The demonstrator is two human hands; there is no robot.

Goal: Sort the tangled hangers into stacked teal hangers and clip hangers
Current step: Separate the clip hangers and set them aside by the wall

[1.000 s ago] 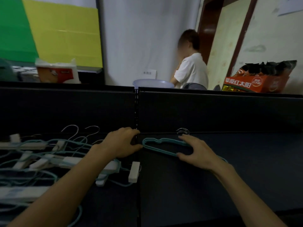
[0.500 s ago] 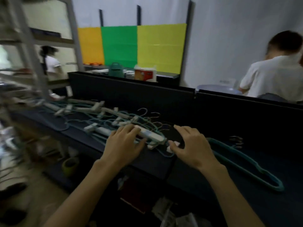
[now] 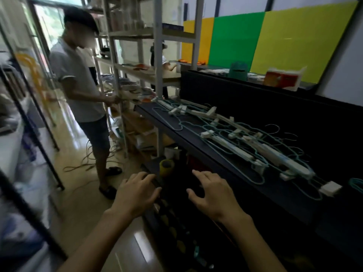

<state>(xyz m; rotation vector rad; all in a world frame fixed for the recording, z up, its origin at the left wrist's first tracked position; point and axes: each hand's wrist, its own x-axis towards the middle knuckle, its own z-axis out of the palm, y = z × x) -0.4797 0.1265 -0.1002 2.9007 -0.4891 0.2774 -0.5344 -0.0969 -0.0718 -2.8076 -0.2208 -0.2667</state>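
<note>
Both your hands, L and R, are in front of the table edge, fingers spread, grip released, nothing held. Tangled hangers lie at approx 1-2 o'clock from R hand, long axis running 10 to 4 o'clock. R hand is nearer; the closest clip hanger is at its 2 o'clock.
</note>
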